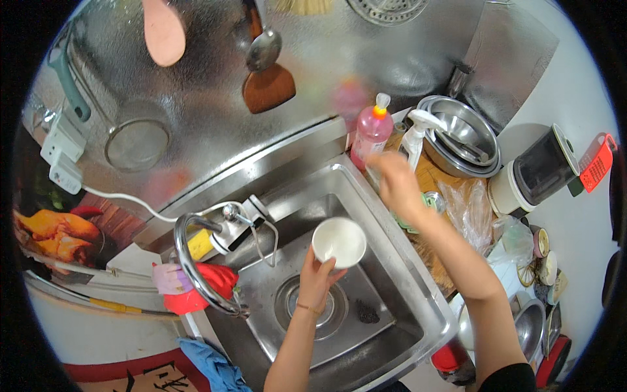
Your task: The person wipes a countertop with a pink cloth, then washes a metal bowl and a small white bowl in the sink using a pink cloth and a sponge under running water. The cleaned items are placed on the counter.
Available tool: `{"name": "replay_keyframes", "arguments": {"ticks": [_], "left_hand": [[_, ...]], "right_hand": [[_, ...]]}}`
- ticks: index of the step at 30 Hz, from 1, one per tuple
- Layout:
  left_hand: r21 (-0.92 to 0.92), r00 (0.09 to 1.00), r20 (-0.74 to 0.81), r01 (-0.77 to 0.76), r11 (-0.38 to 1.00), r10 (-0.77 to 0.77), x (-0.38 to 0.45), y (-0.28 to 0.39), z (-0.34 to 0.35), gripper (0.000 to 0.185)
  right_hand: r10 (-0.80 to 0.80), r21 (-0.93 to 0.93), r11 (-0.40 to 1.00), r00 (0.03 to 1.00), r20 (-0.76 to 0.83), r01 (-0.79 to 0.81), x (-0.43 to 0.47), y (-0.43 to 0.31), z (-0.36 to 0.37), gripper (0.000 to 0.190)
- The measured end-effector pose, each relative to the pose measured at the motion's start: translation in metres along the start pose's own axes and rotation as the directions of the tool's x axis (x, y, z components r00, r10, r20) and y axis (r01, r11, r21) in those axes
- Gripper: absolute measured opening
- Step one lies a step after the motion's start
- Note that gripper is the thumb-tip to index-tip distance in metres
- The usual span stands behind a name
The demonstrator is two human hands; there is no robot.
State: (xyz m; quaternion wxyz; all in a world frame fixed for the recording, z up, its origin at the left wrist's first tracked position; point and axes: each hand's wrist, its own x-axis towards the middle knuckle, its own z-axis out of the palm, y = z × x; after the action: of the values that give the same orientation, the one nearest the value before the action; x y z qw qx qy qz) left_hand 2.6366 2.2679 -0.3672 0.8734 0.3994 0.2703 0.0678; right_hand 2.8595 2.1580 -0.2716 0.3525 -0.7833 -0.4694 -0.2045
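Observation:
A small white bowl (345, 240) is gripped at its near rim by my left hand (317, 281), thumb over the edge. Its open top faces up above the stainless steel sink (362, 338). Blurred by motion, my right hand (394, 183) is over the sink's right rim. Just beyond its fingers stands a bottle of pink liquid (373, 128) with a yellow and clear cap. Beside that hand is a white spray bottle (414, 134). Whether the right fingers hold anything is unclear. A dark scouring pad (367, 312) lies on the sink bottom, right of the drain (338, 313).
A curved chrome faucet (183, 250) arches over the sink's left side, near red rubber gloves (210, 289). Nested metal bowls (458, 169) and a clear plastic bag (468, 210) sit on the right counter. A strainer (137, 144) and a wooden spatula (269, 90) hang on the wall.

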Motion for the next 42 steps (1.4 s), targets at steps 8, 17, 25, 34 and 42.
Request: {"name": "replay_keyframes", "arguments": {"ticks": [8,17,25,34,42], "left_hand": [[-0.096,0.983,0.112,-0.138,0.986,0.149,0.126,0.062,0.135,0.051],[-0.105,0.987,0.052,-0.148,0.983,0.154,0.185,0.091,0.191,0.047],[-0.128,0.990,0.075,-0.108,0.986,0.118,0.176,0.090,0.183,0.041],[-0.164,0.998,0.032,-0.056,0.985,0.062,0.059,0.034,0.032,0.052],[-0.289,0.925,-0.346,0.052,0.956,-0.155,-0.081,-0.088,-0.122,0.064]], "right_hand": [[0.208,-0.396,0.917,0.910,0.358,-0.053,0.093,0.125,-0.022,0.065],[0.111,-0.284,0.959,0.912,0.395,0.007,0.093,0.138,-0.013,0.060],[0.107,-0.315,0.949,0.899,0.425,0.036,0.099,0.134,-0.023,0.053],[0.590,0.207,0.733,0.757,0.280,-0.648,-0.124,-0.011,0.007,0.005],[0.461,-0.440,0.855,0.012,0.887,-0.275,-0.326,-0.108,0.116,0.043]]}}
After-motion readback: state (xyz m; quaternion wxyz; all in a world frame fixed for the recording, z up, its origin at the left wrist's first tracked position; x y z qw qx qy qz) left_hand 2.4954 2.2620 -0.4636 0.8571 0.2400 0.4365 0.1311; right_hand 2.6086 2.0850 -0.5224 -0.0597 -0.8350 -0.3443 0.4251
